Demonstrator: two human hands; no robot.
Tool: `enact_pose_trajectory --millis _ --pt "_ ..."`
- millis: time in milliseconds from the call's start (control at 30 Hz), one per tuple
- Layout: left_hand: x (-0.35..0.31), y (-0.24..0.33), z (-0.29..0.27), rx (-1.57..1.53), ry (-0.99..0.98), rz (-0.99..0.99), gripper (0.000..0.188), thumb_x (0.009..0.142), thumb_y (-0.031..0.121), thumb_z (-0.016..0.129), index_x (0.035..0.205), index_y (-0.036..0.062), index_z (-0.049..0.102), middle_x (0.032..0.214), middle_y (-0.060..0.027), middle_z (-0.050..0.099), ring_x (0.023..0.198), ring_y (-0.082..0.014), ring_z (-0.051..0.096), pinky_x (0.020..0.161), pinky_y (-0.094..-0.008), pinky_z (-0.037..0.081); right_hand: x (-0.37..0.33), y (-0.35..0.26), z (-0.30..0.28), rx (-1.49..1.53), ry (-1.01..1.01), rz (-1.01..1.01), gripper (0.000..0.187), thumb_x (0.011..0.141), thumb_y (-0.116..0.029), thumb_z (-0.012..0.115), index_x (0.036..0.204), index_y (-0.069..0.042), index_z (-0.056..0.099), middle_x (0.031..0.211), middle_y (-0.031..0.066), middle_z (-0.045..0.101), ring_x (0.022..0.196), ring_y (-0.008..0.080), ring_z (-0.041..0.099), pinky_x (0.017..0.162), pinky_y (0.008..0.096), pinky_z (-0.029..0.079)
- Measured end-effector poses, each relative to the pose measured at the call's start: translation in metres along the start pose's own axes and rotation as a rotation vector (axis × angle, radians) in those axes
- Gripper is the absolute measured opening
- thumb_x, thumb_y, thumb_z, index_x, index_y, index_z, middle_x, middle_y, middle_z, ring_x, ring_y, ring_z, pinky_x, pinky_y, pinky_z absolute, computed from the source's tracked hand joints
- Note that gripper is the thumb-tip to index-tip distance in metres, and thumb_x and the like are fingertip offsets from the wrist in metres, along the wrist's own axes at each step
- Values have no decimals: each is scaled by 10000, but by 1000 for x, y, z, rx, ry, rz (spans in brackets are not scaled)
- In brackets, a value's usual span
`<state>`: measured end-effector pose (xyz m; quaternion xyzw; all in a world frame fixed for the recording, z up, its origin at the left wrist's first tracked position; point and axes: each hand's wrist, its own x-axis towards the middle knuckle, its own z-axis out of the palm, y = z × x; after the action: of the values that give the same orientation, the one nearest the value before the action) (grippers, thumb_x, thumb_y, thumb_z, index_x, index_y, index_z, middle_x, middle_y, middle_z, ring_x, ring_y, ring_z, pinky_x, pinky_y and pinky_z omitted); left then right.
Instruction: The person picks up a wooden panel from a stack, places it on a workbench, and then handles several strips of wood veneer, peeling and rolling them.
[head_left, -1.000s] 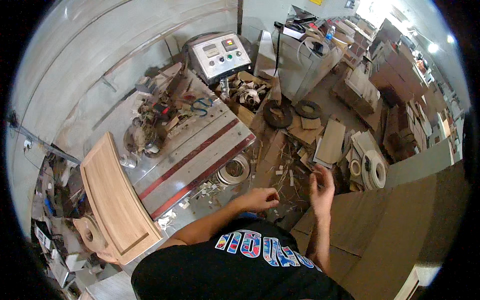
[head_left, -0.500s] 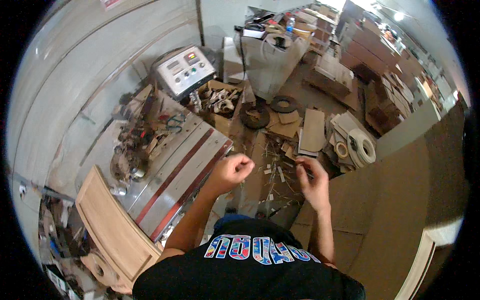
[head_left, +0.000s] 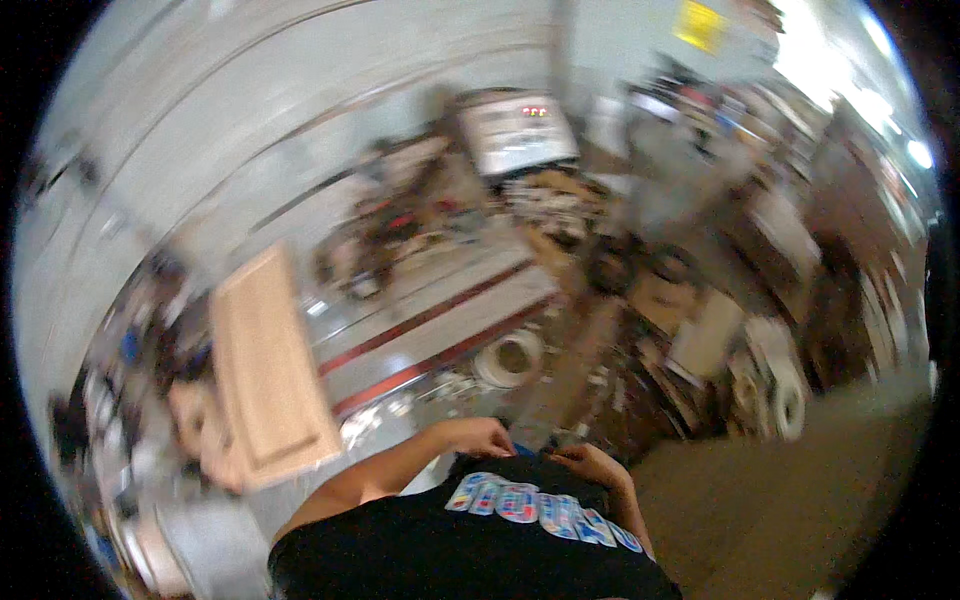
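My left hand (head_left: 478, 437) is at the lower front edge of the black shirt (head_left: 430, 550) I wear, its fingers curled and closed against the cloth. Opposite it, my right hand (head_left: 590, 463) pinches at the same hem. Both hands are slightly blurred, and the fingertips are partly hidden. A patch of blue clothing shows between them, below the hem. The shirt has bright multicoloured lettering. To the left of my hands lies a machine table (head_left: 440, 315) with red stripes, and a pale wooden cabinet door (head_left: 275, 370) leans at its near end.
A control box (head_left: 515, 135) with a lit red display stands behind the table, near a box of scraps (head_left: 560, 205). A white roll (head_left: 508, 360) sits below the table's edge. Tape rolls (head_left: 788, 400) and cardboard lie right. A brown panel (head_left: 770, 500) fills the lower right.
Both hands have come down and back toward my body, from in front of me to the shirt hem. The view has swung left, so the room has shifted right and blurred.
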<state>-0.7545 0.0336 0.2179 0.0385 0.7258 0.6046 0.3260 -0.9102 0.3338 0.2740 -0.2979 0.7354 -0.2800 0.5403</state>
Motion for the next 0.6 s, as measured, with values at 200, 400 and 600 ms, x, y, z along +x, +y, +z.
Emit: enact_pose_trajectory --millis 200,400,600 --pt "-43 -46 90 -404 251 -337 312 985 364 780 990 53 798 762 -4 658 678 -136 575 620 -363 528 54 20 15 -227 -326 -167 278 1067 -226 690 1213 -1 766 1021 75 797 924 142 678 859 335 555" --pt "-127 -43 244 -352 619 -307 462 1031 471 686 963 18 741 817 -38 698 759 -161 585 738 -403 520 87 -2 93 -324 -823 -262 278 1088 -237 658 1229 -10 734 1080 62 762 1012 133 659 902 329 530" --pt "-149 -38 344 -534 1084 -307 510 1034 497 686 1191 25 800 934 -48 781 819 -148 631 766 -398 521 107 -67 189 -675 -1173 -454 390 1094 -395 653 1131 -17 744 918 4 690 865 132 595 790 343 502"
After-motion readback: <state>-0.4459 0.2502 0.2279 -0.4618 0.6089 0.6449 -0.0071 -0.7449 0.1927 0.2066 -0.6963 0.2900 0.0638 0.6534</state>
